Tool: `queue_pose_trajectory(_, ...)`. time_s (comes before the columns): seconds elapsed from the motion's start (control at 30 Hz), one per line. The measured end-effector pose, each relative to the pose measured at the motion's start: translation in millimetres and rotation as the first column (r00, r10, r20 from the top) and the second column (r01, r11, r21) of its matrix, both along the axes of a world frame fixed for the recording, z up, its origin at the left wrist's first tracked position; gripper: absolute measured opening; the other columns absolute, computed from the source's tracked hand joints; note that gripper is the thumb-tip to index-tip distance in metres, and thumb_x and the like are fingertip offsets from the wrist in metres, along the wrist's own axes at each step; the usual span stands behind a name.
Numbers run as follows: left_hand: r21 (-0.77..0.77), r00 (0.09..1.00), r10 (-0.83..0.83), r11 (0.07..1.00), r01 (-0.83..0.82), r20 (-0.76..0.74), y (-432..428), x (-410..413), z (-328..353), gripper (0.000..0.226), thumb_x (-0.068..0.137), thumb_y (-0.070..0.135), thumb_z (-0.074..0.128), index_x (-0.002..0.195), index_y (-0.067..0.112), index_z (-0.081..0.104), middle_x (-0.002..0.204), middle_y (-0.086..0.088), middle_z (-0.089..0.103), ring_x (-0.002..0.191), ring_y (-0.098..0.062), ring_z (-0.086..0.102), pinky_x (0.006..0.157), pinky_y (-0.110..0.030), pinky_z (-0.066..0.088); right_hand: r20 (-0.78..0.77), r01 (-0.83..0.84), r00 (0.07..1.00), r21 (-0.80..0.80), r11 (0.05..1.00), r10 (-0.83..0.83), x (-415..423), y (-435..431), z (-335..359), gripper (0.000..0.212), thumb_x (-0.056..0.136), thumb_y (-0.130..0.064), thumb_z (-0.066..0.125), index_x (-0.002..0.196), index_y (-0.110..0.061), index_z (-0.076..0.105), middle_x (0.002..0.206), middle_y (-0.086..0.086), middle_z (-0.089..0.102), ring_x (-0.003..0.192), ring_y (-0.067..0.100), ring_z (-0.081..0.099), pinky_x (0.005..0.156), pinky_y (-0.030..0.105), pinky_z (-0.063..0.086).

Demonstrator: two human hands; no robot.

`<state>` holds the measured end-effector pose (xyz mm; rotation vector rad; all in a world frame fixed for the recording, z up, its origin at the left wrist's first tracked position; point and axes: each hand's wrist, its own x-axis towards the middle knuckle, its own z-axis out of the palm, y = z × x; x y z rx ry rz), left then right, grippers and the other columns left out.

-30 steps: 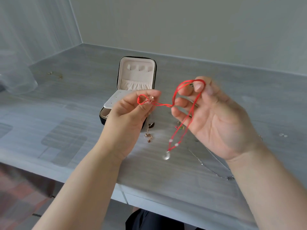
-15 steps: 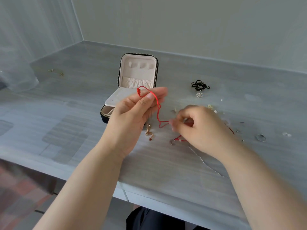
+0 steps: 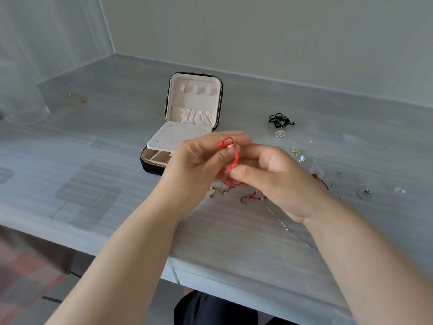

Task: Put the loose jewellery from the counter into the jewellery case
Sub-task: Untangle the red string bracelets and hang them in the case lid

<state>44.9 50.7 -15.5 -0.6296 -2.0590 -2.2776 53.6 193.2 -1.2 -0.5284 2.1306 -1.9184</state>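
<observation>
Head cam: left hand [image 3: 199, 165] grip pinches the top of the red cord [image 3: 235, 158] between thumb and fingers. Right hand [image 3: 281, 181] grip pinches the same cord lower down, both above the worktop [image 3: 105, 141], the cord's tail and hook end lying on it under the right hand. Case [image 3: 194, 106] sits open just behind the left hand, lid upright, pale insert askew over the base; loose on the worktop are a gold charm [image 3: 212, 191] below the hands, silver chain [image 3: 283, 225] by the right wrist, black cord [image 3: 280, 120] and ring [image 3: 365, 194] further right.
</observation>
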Motion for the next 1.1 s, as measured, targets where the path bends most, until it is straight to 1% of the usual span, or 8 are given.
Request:
queue_pose_trajectory(0.07,0.042,0.999,-0.01,0.999,0.008,0.046,0,1,-1,0.018,0.085,0.021,0.057,0.1,0.018,0.065,0.095,-0.01,0.069,0.077,-0.023,0.065,0.072,-0.035,0.057,-0.02,0.091,0.996,-0.043,0.995,-0.092,-1,1,2,0.013,0.08,-0.006,0.063,0.08,-0.018,0.07,0.07,0.0,0.069,0.065,0.007,0.063,0.06,0.015,0.049)
queue_pose_trajectory(0.2,0.031,0.983,-0.116,0.993,0.112,0.145,0,1,-3,0.042,0.076,0.022,0.059,0.116,0.012,0.055,0.09,-0.005,0.068,0.086,-0.021,0.068,0.077,-0.032,0.056,0.061,0.166,0.986,-0.226,0.96,-0.157,-2,7,6,0.012,0.073,-0.015,0.062,0.078,-0.014,0.072,0.072,0.004,0.072,0.064,0.01,0.067,0.057,0.016,0.052)
queue_pose_trajectory(0.37,-0.048,0.988,-0.062,0.996,0.07,0.143,-2,0,-4,0.018,0.069,0.015,0.064,0.086,0.011,0.063,0.069,0.001,0.07,0.065,-0.011,0.065,0.063,-0.02,0.053,0.108,0.245,0.969,-0.309,0.919,-0.222,-2,16,13,0.018,0.076,-0.026,0.056,0.083,-0.015,0.069,0.079,0.004,0.073,0.069,0.01,0.068,0.053,0.016,0.051)
queue_pose_trajectory(0.57,-0.074,0.998,0.055,0.996,-0.052,0.038,-2,0,-3,0.009,0.086,0.011,0.056,0.078,0.012,0.06,0.057,0.008,0.057,0.051,-0.005,0.049,0.049,-0.013,0.038,0.043,0.299,0.954,-0.196,0.934,-0.296,-3,20,11,0.014,0.082,-0.026,0.057,0.081,-0.019,0.069,0.087,-0.002,0.072,0.074,0.006,0.062,0.053,0.015,0.046)
queue_pose_trajectory(0.73,0.098,0.991,0.129,0.987,-0.131,0.022,-4,1,1,0.01,0.085,0.018,0.056,0.075,0.015,0.056,0.058,0.006,0.04,0.052,-0.008,0.031,0.049,-0.017,0.024,-0.112,0.405,0.907,-0.033,0.914,-0.406,-4,21,8,0.009,0.075,-0.03,0.066,0.076,-0.025,0.073,0.069,-0.01,0.066,0.057,0.002,0.051,0.046,0.012,0.036)
queue_pose_trajectory(0.9,0.271,0.986,0.156,0.949,-0.164,0.051,-7,2,4,0.021,0.085,0.017,0.051,0.068,0.025,0.06,0.056,0.009,0.035,0.052,-0.01,0.022,0.051,-0.023,0.018,-0.275,0.477,0.854,0.08,0.875,-0.441,-6,26,8,0.013,0.075,-0.04,0.068,0.074,-0.028,0.073,0.059,-0.012,0.061,0.054,-0.003,0.048,0.058,0.008,0.039)
queue_pose_trajectory(0.97,0.314,0.979,0.191,0.927,-0.205,0.076,-8,2,6,0.021,0.084,0.017,0.052,0.067,0.025,0.059,0.057,0.007,0.032,0.051,-0.01,0.021,0.05,-0.022,0.017,-0.278,0.473,0.858,0.097,0.876,-0.432,-6,29,9,0.023,0.075,-0.05,0.065,0.071,-0.03,0.073,0.057,-0.002,0.052,0.055,0.002,0.043,0.063,0.015,0.038)
queue_pose_trajectory(1.1,0.315,0.977,0.185,0.926,-0.209,0.105,-8,1,5,0.019,0.084,0.018,0.051,0.067,0.024,0.057,0.055,0.009,0.031,0.052,-0.012,0.018,0.049,-0.024,0.015,-0.19,0.417,0.893,0.013,0.909,-0.407,-9,35,9,0.034,0.075,-0.055,0.06,0.068,-0.024,0.072,0.051,-0.017,0.054,0.051,0.0,0.044,0.074,0.029,0.031)
